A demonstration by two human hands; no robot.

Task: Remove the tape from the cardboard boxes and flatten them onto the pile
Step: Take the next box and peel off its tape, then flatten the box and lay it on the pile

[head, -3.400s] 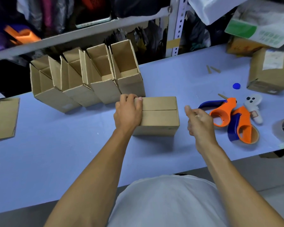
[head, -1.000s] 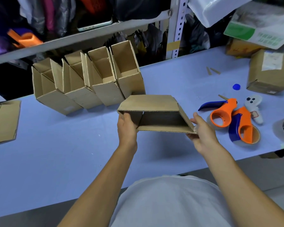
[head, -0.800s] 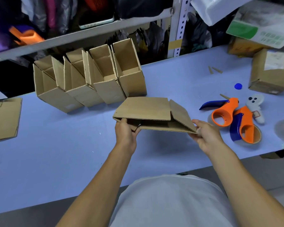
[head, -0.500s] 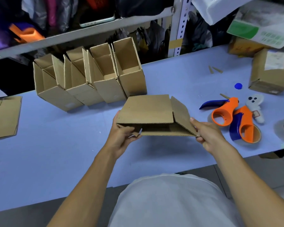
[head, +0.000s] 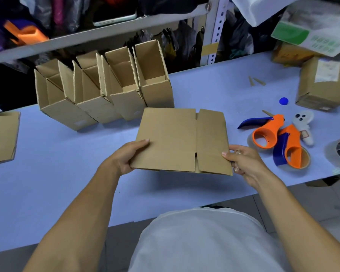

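Blue table (head: 47,183): work surface. Open boxes (head: 106,91): four in a row, leaning, just behind the flattened box (head: 177,140), which is held above the table, left hand (head: 126,156) and right hand (head: 241,160) each pinching an edge. Sealed box (head: 320,85): far right. Flat pile (head: 2,136): far left. Tape dispensers (head: 277,140): two, beside right hand. Blue cap (head: 283,101).

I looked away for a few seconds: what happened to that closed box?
Both hands, left and right, lifted the cardboard box off the table and pressed it flat. The row of open boxes and tape dispensers stayed put.
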